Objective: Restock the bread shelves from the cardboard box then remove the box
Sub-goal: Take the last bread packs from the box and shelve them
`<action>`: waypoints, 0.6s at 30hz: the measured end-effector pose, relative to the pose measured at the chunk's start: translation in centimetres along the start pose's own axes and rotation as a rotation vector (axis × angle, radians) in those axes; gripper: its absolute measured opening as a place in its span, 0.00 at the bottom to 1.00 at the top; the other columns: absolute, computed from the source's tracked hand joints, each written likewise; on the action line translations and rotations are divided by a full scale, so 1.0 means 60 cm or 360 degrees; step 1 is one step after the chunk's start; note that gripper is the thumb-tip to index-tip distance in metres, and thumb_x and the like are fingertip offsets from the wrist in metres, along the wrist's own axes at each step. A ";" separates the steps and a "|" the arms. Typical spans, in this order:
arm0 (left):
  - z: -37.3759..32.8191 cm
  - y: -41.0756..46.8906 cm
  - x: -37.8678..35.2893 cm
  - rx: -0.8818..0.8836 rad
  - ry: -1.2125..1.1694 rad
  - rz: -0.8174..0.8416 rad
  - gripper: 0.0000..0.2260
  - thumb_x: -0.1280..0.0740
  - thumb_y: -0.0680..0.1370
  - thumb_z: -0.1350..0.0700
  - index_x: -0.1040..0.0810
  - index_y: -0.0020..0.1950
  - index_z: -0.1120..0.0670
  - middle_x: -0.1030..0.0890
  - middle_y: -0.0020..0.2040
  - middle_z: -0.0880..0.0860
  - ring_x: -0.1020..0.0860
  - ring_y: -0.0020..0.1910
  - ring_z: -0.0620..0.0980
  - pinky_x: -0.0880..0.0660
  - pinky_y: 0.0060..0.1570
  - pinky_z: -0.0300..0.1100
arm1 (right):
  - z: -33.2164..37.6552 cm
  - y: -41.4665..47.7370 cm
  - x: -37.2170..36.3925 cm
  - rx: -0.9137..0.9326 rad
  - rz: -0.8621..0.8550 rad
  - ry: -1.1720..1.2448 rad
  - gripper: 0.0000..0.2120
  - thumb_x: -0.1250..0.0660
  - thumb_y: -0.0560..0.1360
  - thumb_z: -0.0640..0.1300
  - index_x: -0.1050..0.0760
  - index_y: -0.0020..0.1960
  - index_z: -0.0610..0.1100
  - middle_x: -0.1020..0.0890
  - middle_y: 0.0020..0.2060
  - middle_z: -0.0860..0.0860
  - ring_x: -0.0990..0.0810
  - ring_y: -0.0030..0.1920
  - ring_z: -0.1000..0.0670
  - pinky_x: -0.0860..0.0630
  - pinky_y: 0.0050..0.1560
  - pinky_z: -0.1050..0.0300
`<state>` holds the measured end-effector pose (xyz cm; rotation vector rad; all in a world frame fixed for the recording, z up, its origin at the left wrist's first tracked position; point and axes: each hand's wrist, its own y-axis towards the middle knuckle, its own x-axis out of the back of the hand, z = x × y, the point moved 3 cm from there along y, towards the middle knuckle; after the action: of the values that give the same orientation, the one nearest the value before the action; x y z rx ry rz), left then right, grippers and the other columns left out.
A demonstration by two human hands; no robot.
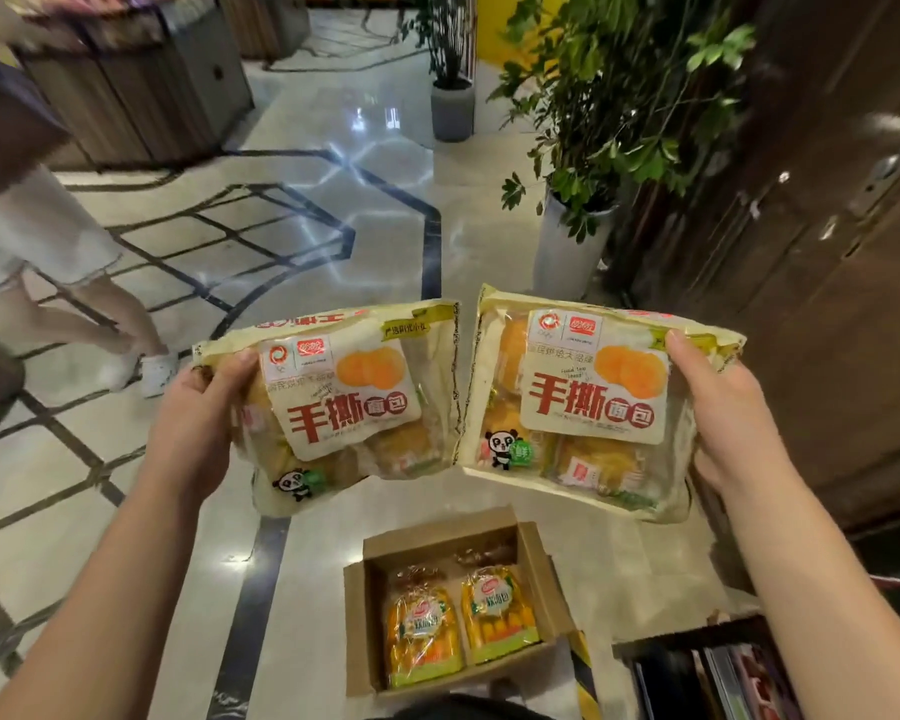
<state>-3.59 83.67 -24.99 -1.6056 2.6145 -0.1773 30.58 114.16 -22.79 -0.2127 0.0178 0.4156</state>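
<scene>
Bread held above the cardboard box.
The left pack is clasped by the left grip, the right pack by the right grip.

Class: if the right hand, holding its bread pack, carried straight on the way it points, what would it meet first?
Probably the potted plant ahead, beside the dark wooden cabinet: the right hand, gripping its bread pack, aims that way, though depth is unclear.
</scene>
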 end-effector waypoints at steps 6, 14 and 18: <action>-0.042 -0.012 -0.042 -0.0015 0.0047 0.0075 0.18 0.30 0.80 0.47 0.21 0.64 0.56 0.13 0.55 0.57 0.14 0.53 0.57 0.21 0.46 0.47 | 0.026 0.007 0.022 0.0017 0.0030 0.0082 0.12 0.33 0.81 0.52 0.18 0.58 0.46 0.12 0.52 0.45 0.12 0.52 0.44 0.21 0.62 0.38; -0.039 -0.021 -0.069 0.0039 0.0045 0.0050 0.10 0.30 0.79 0.48 0.21 0.55 0.52 0.12 0.49 0.53 0.14 0.50 0.54 0.19 0.52 0.51 | 0.010 0.005 0.055 -0.0005 0.0041 0.0174 0.14 0.33 0.81 0.51 0.18 0.60 0.43 0.12 0.53 0.43 0.13 0.54 0.41 0.21 0.63 0.36; -0.037 0.000 -0.086 0.0020 0.0014 0.0197 0.17 0.29 0.77 0.45 0.21 0.60 0.53 0.13 0.51 0.55 0.14 0.51 0.55 0.20 0.51 0.53 | 0.007 -0.022 0.080 -0.0008 -0.0064 0.0200 0.14 0.32 0.81 0.52 0.17 0.60 0.44 0.12 0.52 0.43 0.13 0.54 0.41 0.21 0.63 0.36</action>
<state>-1.54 88.39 -22.82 -1.4369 2.7029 -0.1930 35.46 114.99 -22.40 -0.2432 0.1355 0.3618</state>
